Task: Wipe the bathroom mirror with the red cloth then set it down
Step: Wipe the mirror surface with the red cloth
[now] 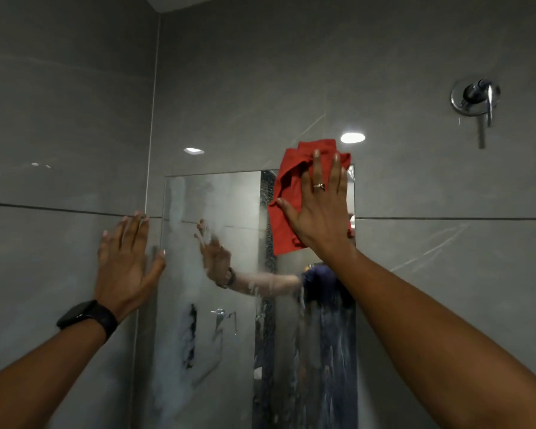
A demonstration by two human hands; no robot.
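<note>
A tall frameless mirror (229, 205) is set into the grey tiled wall, streaked with white soapy smears. My right hand (317, 205) presses the crumpled red cloth (287, 193) flat against the mirror's top right corner, fingers spread over it; part of the cloth reaches above the mirror's top edge. My left hand (127, 261) lies flat and spread on the wall tile at the mirror's left edge, holding nothing. A black watch sits on that wrist.
A chrome wall tap (476, 99) sticks out of the tiles at the upper right. A wall corner runs vertically just left of the mirror. The mirror reflects a person's arm and a chrome fitting.
</note>
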